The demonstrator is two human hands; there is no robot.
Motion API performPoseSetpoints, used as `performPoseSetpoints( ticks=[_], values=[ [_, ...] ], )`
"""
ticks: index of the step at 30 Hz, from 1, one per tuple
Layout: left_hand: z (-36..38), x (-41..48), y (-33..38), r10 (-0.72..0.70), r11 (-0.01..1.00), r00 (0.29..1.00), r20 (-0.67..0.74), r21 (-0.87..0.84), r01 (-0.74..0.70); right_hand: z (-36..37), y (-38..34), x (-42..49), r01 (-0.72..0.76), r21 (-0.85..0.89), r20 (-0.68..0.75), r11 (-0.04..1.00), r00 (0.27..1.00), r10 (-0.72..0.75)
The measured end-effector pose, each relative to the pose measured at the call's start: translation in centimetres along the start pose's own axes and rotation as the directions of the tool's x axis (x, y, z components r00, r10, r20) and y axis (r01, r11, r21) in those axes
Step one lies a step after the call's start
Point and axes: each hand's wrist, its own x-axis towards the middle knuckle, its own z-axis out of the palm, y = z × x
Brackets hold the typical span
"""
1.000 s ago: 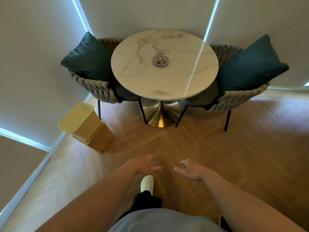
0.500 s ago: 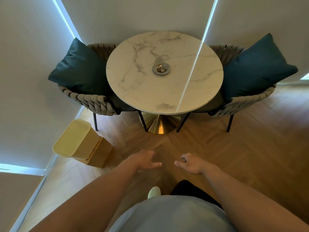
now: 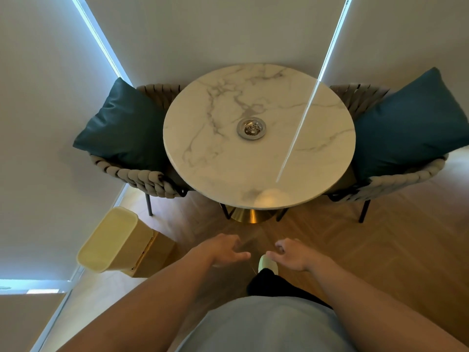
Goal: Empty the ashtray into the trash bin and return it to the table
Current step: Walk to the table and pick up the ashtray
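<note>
Far left, on the wood floor: pale yellow trash bin (image 3: 111, 240), open top, standing beside a tan box (image 3: 154, 255) that touches its right side; above it, a woven chair (image 3: 142, 174) carrying a teal cushion (image 3: 121, 125), tucked against the table's left edge. Centre: round marble table (image 3: 228, 174) on a gold pedestal base (image 3: 250, 215); metal ashtray (image 3: 251, 128) sits near the middle of the top, upright, with dark debris inside — contents too small to identify. Below the table, both bare forearms extend forward over the floor: left hand (image 3: 223, 252) released, fingers loosely spread, holding nothing; right hand (image 3: 291, 255) likewise relaxed, fingers slightly curled, empty; both well apart from the ashtray. Between them, a pale shoe toe (image 3: 267, 262). Far right: second woven chair (image 3: 396, 179) with a teal cushion (image 3: 403, 118), against the table's right edge.
</note>
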Motion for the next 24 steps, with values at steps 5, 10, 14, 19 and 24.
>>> performPoseSetpoints(
  ticks=[5, 10, 14, 19, 24],
  values=[
    [-3.9, 3.4, 1.4, -0.032, 0.999, 0.999, -0.014, -0.039, 0.032, -4.6, -0.7, 2.9, 0.029, -0.068, 0.028, 0.997, 0.999, -0.027],
    [-6.3, 5.6, 2.5, -0.040, 0.996, 0.999, -0.014, -0.080, 0.039, -8.3, -0.7, 4.9, 0.067, -0.124, 0.072, 0.990, 0.996, -0.058],
    [-8.7, 7.4, 3.4, -0.056, 0.991, 0.996, -0.062, -0.127, 0.048, -11.5, -1.0, 6.7, 0.107, -0.157, 0.076, 0.982, 0.992, -0.096],
    [-10.6, 8.9, 4.4, -0.072, 0.986, 0.994, -0.077, -0.153, 0.059, -14.1, -1.1, 8.1, 0.129, -0.177, 0.064, 0.976, 0.991, -0.120],
    [-13.5, 10.7, 4.2, -0.071, 0.986, 0.997, -0.043, -0.156, 0.063, -16.8, -2.3, 10.3, 0.115, -0.178, 0.054, 0.977, 0.993, -0.107]
  ],
)
